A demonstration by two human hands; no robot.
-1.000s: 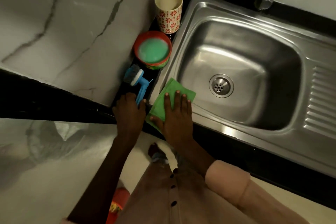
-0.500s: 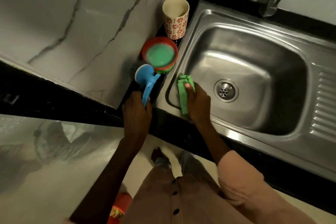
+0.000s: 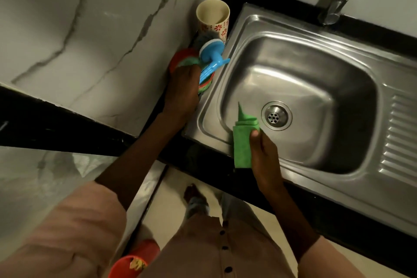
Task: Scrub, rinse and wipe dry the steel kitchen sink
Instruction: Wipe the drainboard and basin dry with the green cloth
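Gripping a folded green cloth (image 3: 242, 146) with curled fingers and thumb, the right hand (image 3: 265, 156) is hovering over the near-left part of the steel sink (image 3: 316, 88), just left of its drain (image 3: 276, 115). The left hand (image 3: 182, 95) is clasping the handle of a blue scrub brush (image 3: 211, 54) over a red bowl (image 3: 180, 60) just left of the sink's rim, a flowered cup (image 3: 213, 19) standing behind it.
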